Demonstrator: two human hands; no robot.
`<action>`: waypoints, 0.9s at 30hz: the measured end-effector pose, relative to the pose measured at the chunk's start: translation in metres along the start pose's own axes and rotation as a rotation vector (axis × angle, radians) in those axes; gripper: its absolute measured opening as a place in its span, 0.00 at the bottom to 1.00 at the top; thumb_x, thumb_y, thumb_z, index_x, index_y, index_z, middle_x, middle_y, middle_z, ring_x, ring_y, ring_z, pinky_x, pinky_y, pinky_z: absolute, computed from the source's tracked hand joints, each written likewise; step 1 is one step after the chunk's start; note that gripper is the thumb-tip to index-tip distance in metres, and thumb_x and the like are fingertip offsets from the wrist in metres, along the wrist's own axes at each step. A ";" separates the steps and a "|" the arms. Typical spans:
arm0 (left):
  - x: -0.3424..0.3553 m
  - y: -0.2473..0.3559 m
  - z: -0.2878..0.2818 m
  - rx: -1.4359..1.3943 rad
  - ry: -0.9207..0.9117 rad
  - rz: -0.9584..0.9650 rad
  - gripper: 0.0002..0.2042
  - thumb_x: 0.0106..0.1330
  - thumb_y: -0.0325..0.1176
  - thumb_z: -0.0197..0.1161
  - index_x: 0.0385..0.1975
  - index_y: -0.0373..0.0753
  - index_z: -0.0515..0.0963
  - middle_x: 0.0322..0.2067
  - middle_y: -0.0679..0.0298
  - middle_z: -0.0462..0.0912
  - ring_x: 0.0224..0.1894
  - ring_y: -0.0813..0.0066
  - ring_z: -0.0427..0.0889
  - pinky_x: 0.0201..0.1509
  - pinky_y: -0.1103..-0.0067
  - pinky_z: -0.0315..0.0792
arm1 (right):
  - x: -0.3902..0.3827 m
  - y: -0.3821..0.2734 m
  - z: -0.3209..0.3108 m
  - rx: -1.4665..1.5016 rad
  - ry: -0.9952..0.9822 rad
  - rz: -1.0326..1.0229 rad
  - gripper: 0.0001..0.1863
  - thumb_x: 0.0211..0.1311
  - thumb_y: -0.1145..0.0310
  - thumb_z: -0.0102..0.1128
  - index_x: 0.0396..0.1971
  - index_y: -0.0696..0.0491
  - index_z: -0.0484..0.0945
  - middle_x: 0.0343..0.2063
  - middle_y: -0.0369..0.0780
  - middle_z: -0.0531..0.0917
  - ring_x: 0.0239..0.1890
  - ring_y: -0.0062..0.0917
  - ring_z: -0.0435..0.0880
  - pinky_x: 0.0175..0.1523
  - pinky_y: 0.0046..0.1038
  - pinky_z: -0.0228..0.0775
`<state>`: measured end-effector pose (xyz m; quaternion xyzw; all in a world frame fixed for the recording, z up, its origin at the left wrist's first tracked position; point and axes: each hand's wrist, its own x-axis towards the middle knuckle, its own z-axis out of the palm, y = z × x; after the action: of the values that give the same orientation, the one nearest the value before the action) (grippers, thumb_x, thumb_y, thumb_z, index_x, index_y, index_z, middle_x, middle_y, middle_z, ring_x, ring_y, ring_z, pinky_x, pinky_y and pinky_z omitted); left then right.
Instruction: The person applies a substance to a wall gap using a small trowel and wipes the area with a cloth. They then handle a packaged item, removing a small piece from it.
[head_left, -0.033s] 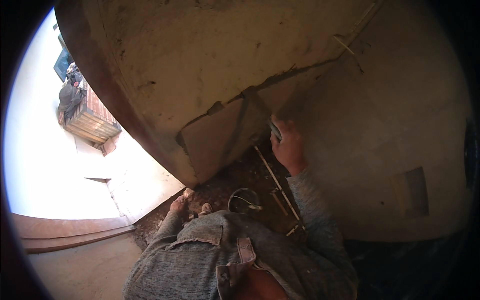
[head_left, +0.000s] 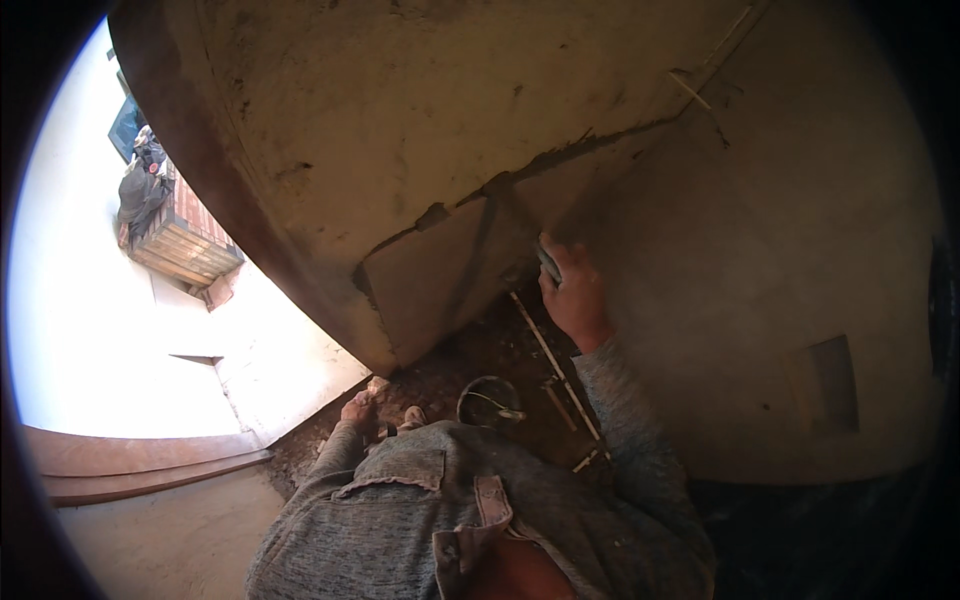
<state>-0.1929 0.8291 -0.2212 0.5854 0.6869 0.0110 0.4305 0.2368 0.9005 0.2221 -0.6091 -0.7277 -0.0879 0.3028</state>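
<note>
My right hand [head_left: 577,295] is raised against the dim plaster wall, its fingers wrapped round a small greyish, rounded object [head_left: 549,262] whose kind I cannot make out. Just left of it, smoother rectangular plaster patches [head_left: 425,265] lie below a dark, ragged seam [head_left: 497,184]. Lower down, my left hand [head_left: 355,409] is closed beside the bottom corner of the wall's edge. A small pale, pinkish lump [head_left: 376,386] shows at its fingertips; whether it is gripped is hard to see.
On the dark, rubble-strewn floor stands a round bucket [head_left: 490,400] with something pale across its rim. A long thin strip [head_left: 545,345] leans beside it. Bright light comes in at the left, where stacked bricks [head_left: 190,240] carry dark cloth. A rectangular recess [head_left: 828,385] marks the right wall.
The greyish object in my right hand has tilted very slightly, with a small shift of the fingers. Everything else looks the same.
</note>
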 end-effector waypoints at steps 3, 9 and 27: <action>0.005 -0.006 -0.005 0.058 -0.051 -0.019 0.30 0.67 0.67 0.45 0.52 0.50 0.78 0.45 0.48 0.84 0.52 0.48 0.81 0.55 0.61 0.74 | -0.002 -0.004 0.003 -0.046 -0.023 -0.001 0.28 0.55 0.73 0.66 0.59 0.45 0.75 0.36 0.47 0.78 0.36 0.45 0.83 0.38 0.41 0.78; 0.009 0.024 -0.020 -0.017 -0.071 -0.121 0.34 0.63 0.67 0.52 0.51 0.42 0.81 0.47 0.47 0.84 0.56 0.50 0.80 0.57 0.62 0.74 | 0.023 -0.017 -0.033 -0.171 -0.212 0.006 0.26 0.55 0.73 0.64 0.57 0.47 0.76 0.36 0.47 0.79 0.35 0.45 0.84 0.39 0.41 0.78; -0.018 0.025 -0.021 0.029 0.015 -0.068 0.28 0.64 0.62 0.51 0.48 0.43 0.80 0.45 0.48 0.85 0.53 0.51 0.82 0.54 0.63 0.74 | 0.033 0.010 0.003 0.367 -0.040 0.394 0.27 0.62 0.55 0.62 0.42 0.70 0.80 0.34 0.59 0.83 0.42 0.51 0.84 0.48 0.41 0.74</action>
<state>-0.1869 0.8320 -0.1848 0.5678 0.7098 -0.0090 0.4168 0.2424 0.9317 0.2348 -0.6754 -0.6048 0.1182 0.4050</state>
